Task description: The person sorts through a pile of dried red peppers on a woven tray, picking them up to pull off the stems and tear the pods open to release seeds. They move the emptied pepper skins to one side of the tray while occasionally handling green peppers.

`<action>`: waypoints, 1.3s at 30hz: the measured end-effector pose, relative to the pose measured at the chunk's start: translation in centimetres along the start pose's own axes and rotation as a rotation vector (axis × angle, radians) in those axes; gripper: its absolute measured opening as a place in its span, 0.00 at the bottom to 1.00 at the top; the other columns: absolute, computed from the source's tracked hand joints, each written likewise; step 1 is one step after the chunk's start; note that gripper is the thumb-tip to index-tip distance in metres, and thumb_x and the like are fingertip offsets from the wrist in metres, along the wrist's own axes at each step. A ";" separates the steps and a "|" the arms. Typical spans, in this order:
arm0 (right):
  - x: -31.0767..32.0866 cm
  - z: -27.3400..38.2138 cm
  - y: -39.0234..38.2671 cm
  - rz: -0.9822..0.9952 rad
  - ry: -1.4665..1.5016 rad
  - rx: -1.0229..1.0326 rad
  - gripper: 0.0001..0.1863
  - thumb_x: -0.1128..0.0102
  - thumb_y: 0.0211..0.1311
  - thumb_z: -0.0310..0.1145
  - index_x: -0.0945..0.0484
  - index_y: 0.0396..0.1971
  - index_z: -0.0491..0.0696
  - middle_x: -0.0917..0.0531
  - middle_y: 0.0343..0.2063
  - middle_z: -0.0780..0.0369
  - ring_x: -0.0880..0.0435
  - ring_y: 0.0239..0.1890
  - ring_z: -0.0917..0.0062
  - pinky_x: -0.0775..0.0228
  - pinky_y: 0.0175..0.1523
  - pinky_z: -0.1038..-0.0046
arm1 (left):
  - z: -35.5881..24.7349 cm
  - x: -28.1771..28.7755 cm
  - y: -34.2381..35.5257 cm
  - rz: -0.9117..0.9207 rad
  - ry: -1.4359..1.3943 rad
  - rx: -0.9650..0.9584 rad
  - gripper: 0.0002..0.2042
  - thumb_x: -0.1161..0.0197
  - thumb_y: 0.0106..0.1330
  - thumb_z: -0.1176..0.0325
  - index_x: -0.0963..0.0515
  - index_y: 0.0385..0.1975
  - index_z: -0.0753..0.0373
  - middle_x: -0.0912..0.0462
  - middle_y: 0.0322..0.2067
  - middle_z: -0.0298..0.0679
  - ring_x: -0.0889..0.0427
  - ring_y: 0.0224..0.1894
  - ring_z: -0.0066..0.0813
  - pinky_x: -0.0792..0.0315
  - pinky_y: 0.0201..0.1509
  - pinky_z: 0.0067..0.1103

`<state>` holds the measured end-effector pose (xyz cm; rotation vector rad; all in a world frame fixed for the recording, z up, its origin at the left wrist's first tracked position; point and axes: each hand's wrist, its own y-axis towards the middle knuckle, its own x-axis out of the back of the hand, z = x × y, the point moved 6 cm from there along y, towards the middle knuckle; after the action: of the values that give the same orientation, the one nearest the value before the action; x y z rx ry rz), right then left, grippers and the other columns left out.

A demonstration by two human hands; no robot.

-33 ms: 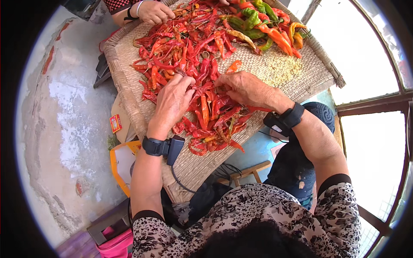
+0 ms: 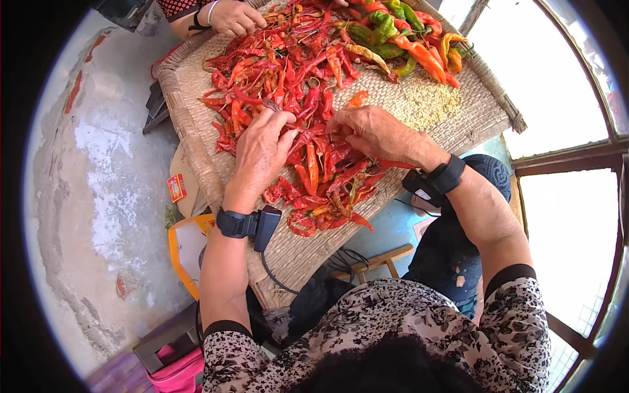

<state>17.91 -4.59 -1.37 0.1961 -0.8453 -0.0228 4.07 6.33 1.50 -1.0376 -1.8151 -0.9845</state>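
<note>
Both hands are over a heap of red chili peppers [image 2: 308, 65] on a woven mat tray [image 2: 190, 131]. My left hand [image 2: 262, 147] is at the heap's left side, its fingers bent and thumb drawn in near the index finger. A dark, shrivelled bit shows by its fingertips, and what it grips is hidden. Across a small gap, my right hand [image 2: 380, 134] is closed, fingers curled toward the thumb, with a red chili pepper [image 2: 314, 132] at its fingertips. Below both hands lies a looser pile of wrinkled red peppers [image 2: 327, 190].
Green and orange peppers [image 2: 400, 36] lie at the far right, beside scattered pale yellow seeds [image 2: 432, 105]. Another person's hand [image 2: 236, 18] rests on the tray's far left. A wall [image 2: 111, 170] stands left, a window [image 2: 570, 242] right. A cable [image 2: 278, 278] hangs from my left wrist device.
My left hand's fingers have shifted very slightly over the peppers. Otherwise the hands and peppers look the same.
</note>
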 end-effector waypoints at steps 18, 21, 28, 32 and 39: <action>0.2 -0.7 -0.5 -0.039 -0.067 -0.037 0.18 0.42 0.52 0.25 0.27 0.46 0.45 0.19 0.36 0.51 0.19 0.41 0.57 0.26 0.44 0.63 | 0.0 0.1 0.2 -0.119 0.005 -0.023 0.13 0.38 0.61 0.71 0.25 0.46 0.63 0.27 0.33 0.44 0.23 0.35 0.39 0.27 0.41 0.30; -0.1 -0.6 -0.4 -0.017 -0.021 0.034 0.19 0.41 0.52 0.26 0.27 0.46 0.46 0.18 0.34 0.52 0.19 0.41 0.58 0.26 0.44 0.63 | -0.5 -1.2 0.2 -0.068 0.126 -0.064 0.11 0.38 0.60 0.72 0.24 0.42 0.64 0.27 0.32 0.44 0.24 0.36 0.42 0.29 0.42 0.31; 0.5 -0.7 -0.2 0.004 -0.074 -0.089 0.23 0.43 0.49 0.22 0.28 0.50 0.44 0.19 0.30 0.54 0.19 0.33 0.61 0.26 0.40 0.65 | 0.3 1.3 0.5 -0.196 -0.077 0.024 0.06 0.40 0.62 0.72 0.24 0.36 0.66 0.24 0.32 0.44 0.22 0.34 0.40 0.28 0.39 0.31; 1.0 -1.5 -0.3 -0.075 -0.008 -0.130 0.20 0.42 0.53 0.24 0.26 0.49 0.44 0.19 0.27 0.57 0.19 0.29 0.68 0.26 0.37 0.68 | 3.0 3.9 0.2 -0.427 -0.188 0.240 0.10 0.41 0.63 0.71 0.25 0.43 0.65 0.22 0.37 0.45 0.22 0.40 0.39 0.29 0.45 0.32; 3.2 -0.9 -0.2 -0.233 0.596 -0.252 0.17 0.39 0.58 0.24 0.25 0.48 0.41 0.23 0.22 0.65 0.21 0.26 0.82 0.27 0.30 0.78 | 0.1 2.3 0.4 -0.172 -0.394 0.245 0.18 0.37 0.63 0.63 0.27 0.49 0.65 0.19 0.35 0.42 0.20 0.37 0.32 0.26 0.44 0.29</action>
<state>20.69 -4.97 0.34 0.0554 -0.2174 -0.2751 3.59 7.23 3.63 -0.9835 -2.3141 -0.6612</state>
